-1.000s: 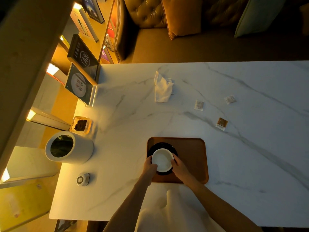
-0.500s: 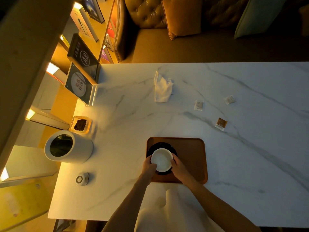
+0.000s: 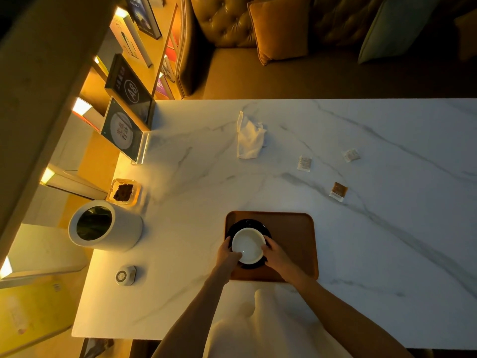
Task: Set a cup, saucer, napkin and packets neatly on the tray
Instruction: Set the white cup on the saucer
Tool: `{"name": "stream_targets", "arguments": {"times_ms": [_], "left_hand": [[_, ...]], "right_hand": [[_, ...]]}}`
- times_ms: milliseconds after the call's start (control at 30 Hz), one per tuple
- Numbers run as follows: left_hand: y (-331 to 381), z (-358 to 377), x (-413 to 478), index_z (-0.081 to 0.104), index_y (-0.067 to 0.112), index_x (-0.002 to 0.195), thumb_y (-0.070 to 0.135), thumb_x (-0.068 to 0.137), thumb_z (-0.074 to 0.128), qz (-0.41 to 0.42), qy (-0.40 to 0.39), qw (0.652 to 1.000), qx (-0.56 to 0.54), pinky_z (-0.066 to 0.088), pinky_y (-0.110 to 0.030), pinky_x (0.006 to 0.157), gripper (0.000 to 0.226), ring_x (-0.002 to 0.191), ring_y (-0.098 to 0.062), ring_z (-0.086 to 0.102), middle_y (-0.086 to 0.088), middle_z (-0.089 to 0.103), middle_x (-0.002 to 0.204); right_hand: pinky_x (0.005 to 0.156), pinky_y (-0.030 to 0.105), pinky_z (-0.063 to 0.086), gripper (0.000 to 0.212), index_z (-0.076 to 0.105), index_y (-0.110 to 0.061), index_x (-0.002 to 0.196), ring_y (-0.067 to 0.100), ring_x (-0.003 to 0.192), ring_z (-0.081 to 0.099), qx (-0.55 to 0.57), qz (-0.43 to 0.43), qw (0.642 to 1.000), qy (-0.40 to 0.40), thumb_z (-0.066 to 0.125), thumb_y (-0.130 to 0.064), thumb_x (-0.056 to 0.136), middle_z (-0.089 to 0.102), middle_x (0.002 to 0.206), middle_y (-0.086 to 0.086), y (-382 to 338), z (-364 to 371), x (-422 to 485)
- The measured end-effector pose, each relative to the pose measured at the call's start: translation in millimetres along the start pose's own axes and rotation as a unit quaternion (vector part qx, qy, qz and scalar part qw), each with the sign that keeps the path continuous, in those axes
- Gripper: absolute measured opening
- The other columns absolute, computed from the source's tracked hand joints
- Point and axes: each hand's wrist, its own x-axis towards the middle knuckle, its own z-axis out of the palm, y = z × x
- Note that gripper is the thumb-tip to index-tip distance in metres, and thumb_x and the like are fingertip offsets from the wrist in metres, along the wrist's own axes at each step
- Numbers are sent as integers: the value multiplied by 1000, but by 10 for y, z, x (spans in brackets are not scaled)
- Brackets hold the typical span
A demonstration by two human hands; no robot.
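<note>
A white cup [image 3: 248, 244] stands on a black saucer [image 3: 247, 223] at the left end of the brown tray [image 3: 291, 236]. My left hand [image 3: 227, 255] grips the cup's left side and my right hand [image 3: 276, 257] grips its right side. A crumpled white napkin [image 3: 249, 136] lies on the marble table beyond the tray. Two white packets [image 3: 304, 163] [image 3: 351, 155] and a brown packet [image 3: 338, 191] lie scattered on the table to the right of the napkin.
A white cylindrical bin [image 3: 103, 226], a small glass dish [image 3: 124, 191] with dark contents and a small round device [image 3: 125, 275] sit along the table's left edge. A standing sign [image 3: 123, 130] is at the far left corner. A sofa with cushions lies beyond the table.
Both hands stay on the cup over the saucer; nothing has visibly shifted.
</note>
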Motion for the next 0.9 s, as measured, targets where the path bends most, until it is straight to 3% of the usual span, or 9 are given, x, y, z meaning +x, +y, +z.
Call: {"name": "stream_targets", "arguments": {"times_ms": [167, 233, 300, 433, 633, 733, 900], "left_hand": [[-1, -51, -99, 34, 9, 147, 8, 93, 58, 40, 33, 996, 73, 50, -50, 101, 59, 123, -33, 53, -16, 51, 138], [-22, -122, -162, 41, 9, 143, 14, 96, 51, 70, 59, 988, 125, 51, -48, 100, 48, 114, -27, 58, -14, 57, 132], [-72, -205, -234, 44, 10, 140, 19, 98, 46, 110, 86, 974, 181, 51, -45, 100, 42, 112, -23, 58, -13, 59, 132], [-215, -362, -309, 37, 16, 147, 35, 100, 43, 147, 105, 923, 340, 41, -44, 110, 51, 134, -29, 46, -10, 46, 148], [-244, -434, -363, 31, 20, 150, 47, 99, 41, 166, 95, 870, 455, 38, -48, 112, 58, 137, -29, 43, -5, 40, 153], [-151, -395, -355, 34, 21, 147, 45, 99, 42, 184, 92, 853, 480, 40, -47, 110, 55, 134, -29, 46, -6, 44, 150], [209, -332, -248, 37, 19, 144, 39, 99, 45, 214, 85, 839, 493, 40, -43, 108, 50, 129, -27, 50, -6, 50, 143]], "right_hand": [[106, 47, 43, 46, 36, -12, 144, 30, 127, 47, 44, -5, 998, 37, 43, -24, 100, 45, 142, 15, -26, -130, -52], [104, 47, 44, 39, 46, -10, 137, 28, 121, 53, -11, -52, 996, 75, 42, -23, 100, 53, 135, 16, 18, -201, -115], [102, 37, 45, 38, 48, -14, 136, 24, 121, 54, -105, -94, 984, 112, 41, -26, 100, 56, 134, 11, 94, -276, -211], [106, 32, 40, 47, 41, -17, 142, 20, 131, 46, -275, -168, 938, 131, 45, -33, 99, 49, 143, 6, 294, -406, -365], [112, 38, 35, 55, 36, -19, 145, 23, 139, 36, -372, -184, 896, 160, 46, -42, 96, 42, 148, 8, 421, -484, -506], [115, 39, 30, 57, 32, -22, 147, 25, 143, 27, -384, -179, 891, 163, 44, -46, 96, 37, 152, 7, 367, -518, -532], [114, 38, 30, 54, 37, -21, 144, 24, 143, 28, -363, -194, 895, 172, 45, -44, 96, 42, 149, 7, 79, -624, -460]]}}
